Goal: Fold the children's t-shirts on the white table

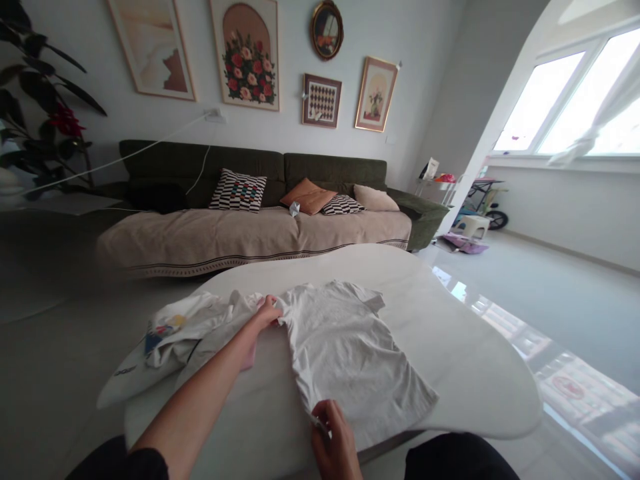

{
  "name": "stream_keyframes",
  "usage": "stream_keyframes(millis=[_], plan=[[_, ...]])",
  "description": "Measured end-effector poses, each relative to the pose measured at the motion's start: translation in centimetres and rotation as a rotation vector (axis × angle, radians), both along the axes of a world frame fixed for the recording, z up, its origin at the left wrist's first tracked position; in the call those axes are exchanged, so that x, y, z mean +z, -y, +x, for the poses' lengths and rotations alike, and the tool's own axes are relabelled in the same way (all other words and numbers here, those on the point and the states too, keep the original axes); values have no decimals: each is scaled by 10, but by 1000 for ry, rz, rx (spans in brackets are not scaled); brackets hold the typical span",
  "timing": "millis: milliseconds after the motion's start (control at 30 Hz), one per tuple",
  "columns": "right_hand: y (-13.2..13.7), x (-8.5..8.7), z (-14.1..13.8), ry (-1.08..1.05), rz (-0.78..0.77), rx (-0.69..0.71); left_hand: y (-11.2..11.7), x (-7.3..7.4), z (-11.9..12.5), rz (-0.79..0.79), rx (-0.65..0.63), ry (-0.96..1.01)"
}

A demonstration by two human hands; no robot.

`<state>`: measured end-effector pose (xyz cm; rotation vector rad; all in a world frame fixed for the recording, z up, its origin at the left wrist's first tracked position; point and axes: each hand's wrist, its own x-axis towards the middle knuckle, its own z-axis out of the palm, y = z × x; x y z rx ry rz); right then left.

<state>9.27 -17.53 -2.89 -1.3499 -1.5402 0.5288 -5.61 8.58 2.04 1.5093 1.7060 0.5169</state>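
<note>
White table (475, 373) bears a shirt (350, 347), likely light and limp; our left hand (267, 312) pinches its shoulder, right hand (333, 433) its hem.

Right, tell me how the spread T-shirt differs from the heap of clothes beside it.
The T-shirt lies spread flat; the heap of clothes is crumpled. The T-shirt is plain pale grey; the heap is white with a coloured print. The left hand and right hand grip the T-shirt's edges, not the heap. The heap droops over the table edge; the T-shirt does not. Both are light fabric.
</note>
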Motion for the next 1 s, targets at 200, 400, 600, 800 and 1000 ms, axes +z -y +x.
stream_keyframes(millis=[200,400,600,800,1000], plan=[[7,7,8,-70,-6,-203,-2,14,-5,-97,-62,-42],[12,5,4,9,74,-232,-9,28,-7,-5,-98,-186],[9,-15,-32,-51,120,-109,-23,52,-3,135,-111,-415],[4,-35,-48,-201,-122,-37,-23,56,-11,14,-234,-601],[1,-20,-25,-505,-259,-107,-35,60,8,50,-253,-676]])
